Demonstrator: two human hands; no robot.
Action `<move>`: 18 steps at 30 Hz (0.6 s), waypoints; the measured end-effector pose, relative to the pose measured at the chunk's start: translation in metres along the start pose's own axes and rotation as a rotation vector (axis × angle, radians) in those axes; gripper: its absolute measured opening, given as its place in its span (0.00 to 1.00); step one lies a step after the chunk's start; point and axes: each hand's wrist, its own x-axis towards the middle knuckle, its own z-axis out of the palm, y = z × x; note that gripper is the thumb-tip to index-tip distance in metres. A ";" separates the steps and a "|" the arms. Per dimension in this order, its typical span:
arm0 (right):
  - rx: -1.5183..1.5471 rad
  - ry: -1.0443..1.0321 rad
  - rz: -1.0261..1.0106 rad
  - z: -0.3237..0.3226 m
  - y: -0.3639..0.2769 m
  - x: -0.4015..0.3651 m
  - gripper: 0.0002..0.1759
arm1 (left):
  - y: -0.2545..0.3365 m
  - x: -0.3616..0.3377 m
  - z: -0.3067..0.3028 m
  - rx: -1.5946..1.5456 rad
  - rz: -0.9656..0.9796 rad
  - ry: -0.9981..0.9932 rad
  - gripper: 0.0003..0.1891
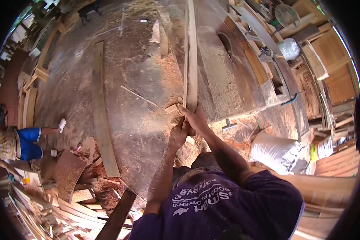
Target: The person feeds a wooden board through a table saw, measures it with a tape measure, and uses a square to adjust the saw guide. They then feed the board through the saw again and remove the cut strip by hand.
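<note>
A long wooden board [192, 60] runs away from my body toward the top of the head view, with a narrow edge or strip showing along its left side. My left hand [178, 135] is closed at the near end of the board, on its left side. Just ahead of it, my right hand [195, 119] grips the board from the right, its fingertips reaching over to the left edge. A small wood block [171, 109] lies right by those fingertips. The undersides of both grips are hidden.
Sawdust covers the workshop floor. Another plank [101, 100] lies to the left. At right are a wooden bench [244, 88] and a stuffed white sack [274, 152]. A person [18, 144] is at far left, above scrap wood [68, 212]. A dog [90, 10] stands far off.
</note>
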 end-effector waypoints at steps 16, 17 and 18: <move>0.096 -0.126 -0.108 -0.011 0.026 -0.013 0.53 | -0.023 0.009 -0.002 -0.144 -0.089 0.017 0.36; 0.094 -0.155 -0.143 -0.019 0.037 -0.013 0.49 | -0.038 0.015 -0.003 -0.200 -0.111 0.005 0.36; 0.118 -0.127 -0.135 -0.032 0.047 -0.013 0.49 | -0.036 0.011 -0.006 -0.205 -0.133 -0.010 0.38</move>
